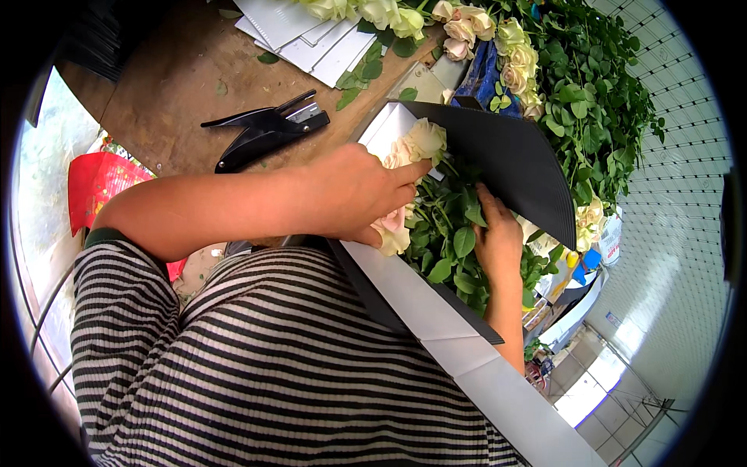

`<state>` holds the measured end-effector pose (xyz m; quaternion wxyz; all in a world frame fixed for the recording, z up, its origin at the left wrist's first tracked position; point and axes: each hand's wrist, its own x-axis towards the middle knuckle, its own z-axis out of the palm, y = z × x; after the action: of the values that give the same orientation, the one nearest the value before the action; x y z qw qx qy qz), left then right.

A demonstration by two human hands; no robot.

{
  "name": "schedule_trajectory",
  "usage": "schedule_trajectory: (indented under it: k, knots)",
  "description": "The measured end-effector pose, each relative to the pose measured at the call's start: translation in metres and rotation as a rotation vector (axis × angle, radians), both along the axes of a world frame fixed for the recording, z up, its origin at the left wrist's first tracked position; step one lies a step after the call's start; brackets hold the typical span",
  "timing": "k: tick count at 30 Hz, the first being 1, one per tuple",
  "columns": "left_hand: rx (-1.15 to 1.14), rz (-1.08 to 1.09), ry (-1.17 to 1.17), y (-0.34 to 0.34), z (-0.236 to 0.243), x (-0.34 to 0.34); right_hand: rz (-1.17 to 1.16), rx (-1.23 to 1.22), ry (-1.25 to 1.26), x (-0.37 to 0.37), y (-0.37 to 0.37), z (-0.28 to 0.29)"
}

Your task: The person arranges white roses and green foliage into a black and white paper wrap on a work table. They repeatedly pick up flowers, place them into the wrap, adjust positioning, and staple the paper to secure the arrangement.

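Observation:
Pale pink and cream roses [426, 140] lie in a bunch in front of me, their heads toward the left. My left hand [354, 191] curls round the rose heads, its index finger across them and its thumb at the lower blooms. Among the green leaves [443, 241] my right hand [499, 237] grips the stems, which the foliage partly hides. Black corrugated sheet [506, 156] rises behind the bunch, and more of it shows at the near side. Along that near side runs a long white strip [498, 373], with a folded white piece [385, 124] beyond the blooms.
A black plier stapler [272, 132] rests on the brown wooden table [171, 93]. White sheets [307, 43] lie at the table's far side beside cream roses [381, 14]. Many leafy rose stems [595, 101] are piled at the far right. A red bag [105, 187] hangs at left.

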<state>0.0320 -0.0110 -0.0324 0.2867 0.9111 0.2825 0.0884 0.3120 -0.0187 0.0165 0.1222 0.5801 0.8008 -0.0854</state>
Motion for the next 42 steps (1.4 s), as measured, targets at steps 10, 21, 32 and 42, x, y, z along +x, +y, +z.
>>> schedule_trajectory:
  k: [10, 21, 32, 42]
  knots:
    - [-0.078, -0.032, 0.029, 0.003, 0.000, -0.001, -0.024, -0.047, 0.415, -0.043, 0.029, -0.010]
    - [-0.035, 0.018, -0.077, 0.000, -0.007, -0.003, 0.091, 0.182, 0.226, -0.043, 0.030, -0.069]
    - [-0.111, 0.007, 0.029, 0.016, 0.007, -0.002, -0.037, -0.435, 0.706, -0.041, 0.037, 0.035]
    - [-0.204, 0.045, -0.115, 0.020, 0.011, -0.003, 0.682, -0.328, 0.909, 0.006, 0.010, 0.192]
